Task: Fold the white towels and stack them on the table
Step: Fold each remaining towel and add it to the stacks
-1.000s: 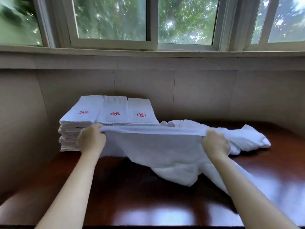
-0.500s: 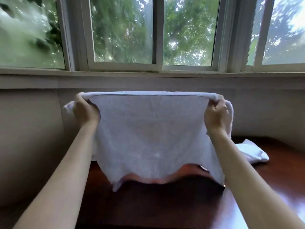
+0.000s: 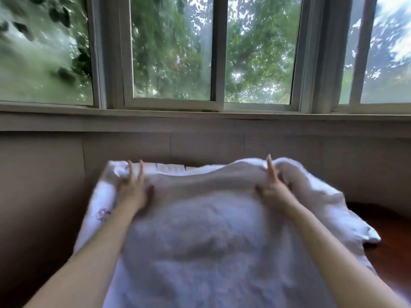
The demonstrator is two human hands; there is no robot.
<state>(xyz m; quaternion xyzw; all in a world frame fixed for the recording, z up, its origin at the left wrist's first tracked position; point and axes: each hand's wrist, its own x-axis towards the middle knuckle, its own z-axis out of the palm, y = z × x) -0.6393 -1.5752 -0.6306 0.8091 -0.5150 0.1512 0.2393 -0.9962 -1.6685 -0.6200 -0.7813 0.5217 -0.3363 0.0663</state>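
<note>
A large white towel (image 3: 211, 230) lies spread and billowing in front of me, blurred by motion. My left hand (image 3: 133, 187) rests on its far left part with fingers straight and spread. My right hand (image 3: 272, 187) is on its far right part, index finger straight up and thumb out; a fold hides its other fingers. Behind and left of the spread towel shows the stack of folded white towels (image 3: 100, 203), with a red flower mark on its side. The towel covers most of the stack.
More loose white towel (image 3: 355, 227) bunches at the right on the dark red-brown table (image 3: 395, 232). A beige wall and a window sill run close behind the table. A wall also closes in on the left.
The towel was held up by its top corners in front of the window. It has come down forward over the table and stack, and both hands have opened their fingers on it.
</note>
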